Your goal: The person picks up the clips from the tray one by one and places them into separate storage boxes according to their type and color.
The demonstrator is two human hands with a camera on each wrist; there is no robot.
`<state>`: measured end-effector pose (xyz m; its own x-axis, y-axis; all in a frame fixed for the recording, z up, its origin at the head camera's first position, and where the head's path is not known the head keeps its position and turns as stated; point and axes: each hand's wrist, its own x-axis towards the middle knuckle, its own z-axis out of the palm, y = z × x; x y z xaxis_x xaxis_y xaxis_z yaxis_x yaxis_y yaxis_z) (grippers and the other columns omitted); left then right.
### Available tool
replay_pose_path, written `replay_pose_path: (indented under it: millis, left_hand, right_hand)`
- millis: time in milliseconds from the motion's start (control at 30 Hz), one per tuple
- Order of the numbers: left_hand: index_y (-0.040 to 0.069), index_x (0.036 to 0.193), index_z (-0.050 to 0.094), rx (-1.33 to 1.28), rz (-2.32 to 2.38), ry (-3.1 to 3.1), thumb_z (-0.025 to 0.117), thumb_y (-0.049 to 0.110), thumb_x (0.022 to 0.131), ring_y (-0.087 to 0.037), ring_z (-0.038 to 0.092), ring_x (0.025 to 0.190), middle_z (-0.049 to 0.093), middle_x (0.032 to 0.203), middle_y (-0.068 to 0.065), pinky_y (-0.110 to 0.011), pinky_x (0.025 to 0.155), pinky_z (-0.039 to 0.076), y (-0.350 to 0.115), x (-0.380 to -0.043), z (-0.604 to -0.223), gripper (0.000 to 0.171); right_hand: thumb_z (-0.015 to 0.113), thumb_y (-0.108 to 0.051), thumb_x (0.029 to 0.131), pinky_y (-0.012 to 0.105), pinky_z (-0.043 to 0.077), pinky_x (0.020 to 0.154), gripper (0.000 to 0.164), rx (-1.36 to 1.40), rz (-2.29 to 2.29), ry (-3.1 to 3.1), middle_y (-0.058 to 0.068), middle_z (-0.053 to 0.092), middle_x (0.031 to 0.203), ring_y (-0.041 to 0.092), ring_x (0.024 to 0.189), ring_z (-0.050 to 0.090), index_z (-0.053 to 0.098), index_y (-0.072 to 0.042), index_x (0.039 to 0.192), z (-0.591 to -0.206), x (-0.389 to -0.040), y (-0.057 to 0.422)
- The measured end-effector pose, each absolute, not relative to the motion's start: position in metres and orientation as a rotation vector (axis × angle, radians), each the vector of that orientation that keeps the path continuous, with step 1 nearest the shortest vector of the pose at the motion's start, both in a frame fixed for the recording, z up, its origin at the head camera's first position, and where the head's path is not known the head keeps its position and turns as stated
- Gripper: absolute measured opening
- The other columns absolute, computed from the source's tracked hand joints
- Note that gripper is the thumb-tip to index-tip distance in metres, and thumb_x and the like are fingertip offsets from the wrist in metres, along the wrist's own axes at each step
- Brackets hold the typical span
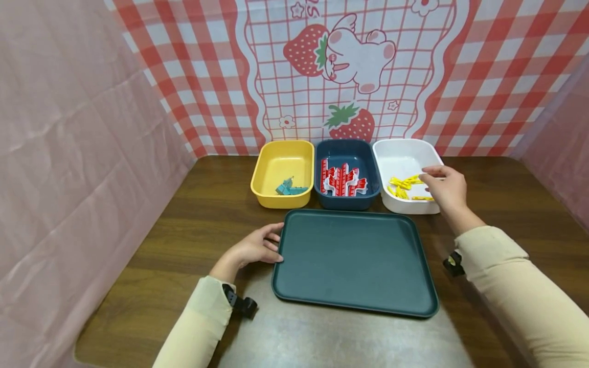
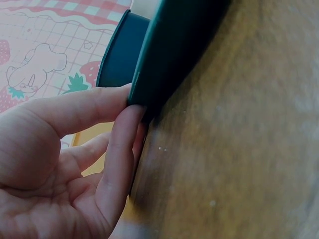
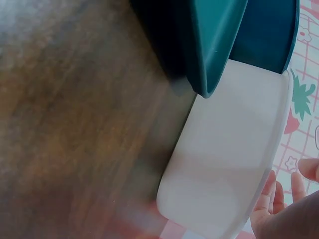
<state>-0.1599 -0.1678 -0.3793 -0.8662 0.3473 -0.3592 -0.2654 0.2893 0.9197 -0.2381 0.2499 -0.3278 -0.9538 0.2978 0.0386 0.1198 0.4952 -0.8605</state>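
Observation:
My left hand (image 1: 257, 246) is at the left edge of a dark green tray (image 1: 349, 263) that lies on the table. Thumb and finger pinch the tray's rim in the left wrist view. Over the front right of a white bin (image 1: 409, 205) is my right hand (image 1: 446, 191), its fingers loosely bent, with a gap between thumb and fingers and nothing seen held. Small slim yellow pieces (image 1: 399, 193) lie in that bin below the fingertips. In the right wrist view the bin's wall hides the pieces and part of the fingers.
A navy bin (image 1: 347, 203) with several red-and-white pieces (image 1: 341, 181) stands left of the white one. Further left, a yellow bin (image 1: 281, 201) contains teal pieces (image 1: 290, 188). The bins stand behind the tray, near a checked cloth backdrop (image 1: 211, 76). A pink cloth (image 1: 83, 153) hangs at the left.

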Motion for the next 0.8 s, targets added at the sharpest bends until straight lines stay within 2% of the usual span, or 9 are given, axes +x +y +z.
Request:
replay_pose_path:
  millis: [300,600,800]
  left_hand:
    - [0.010,0.144,0.031,0.067,1.622,2.048,0.065,-0.019,0.074,-0.024,0.053,0.089,0.042,0.115,-0.017,-0.036,0.072,0.055,-0.168,-0.161,-0.381,0.083]
    - [0.011,0.144,0.032,0.055,1.622,2.053,0.066,-0.019,0.074,-0.024,0.054,0.089,0.042,0.116,-0.017,-0.036,0.072,0.055,-0.167,-0.161,-0.379,0.083]
    - [0.010,0.144,0.032,0.063,1.619,2.057,0.066,-0.018,0.074,-0.024,0.054,0.088,0.042,0.116,-0.017,-0.036,0.071,0.055,-0.168,-0.162,-0.379,0.083]
  right_hand:
    - [0.057,-0.030,0.091,0.013,0.047,0.059,0.042,-0.361,1.518,-2.494,0.009,0.050,0.105,0.020,0.081,0.052,0.058,0.001,0.120,-0.337,-0.231,0.250]
    - [0.057,-0.028,0.091,0.013,0.050,0.065,0.043,-0.377,1.640,-2.369,0.000,0.046,0.098,0.008,0.075,0.051,0.054,0.004,0.120,-0.334,-0.217,0.249]
    - [0.062,-0.019,0.088,0.015,0.052,0.061,0.014,-0.401,1.814,-2.191,0.001,0.049,0.092,0.008,0.073,0.054,0.065,-0.009,0.098,-0.343,-0.218,0.251]
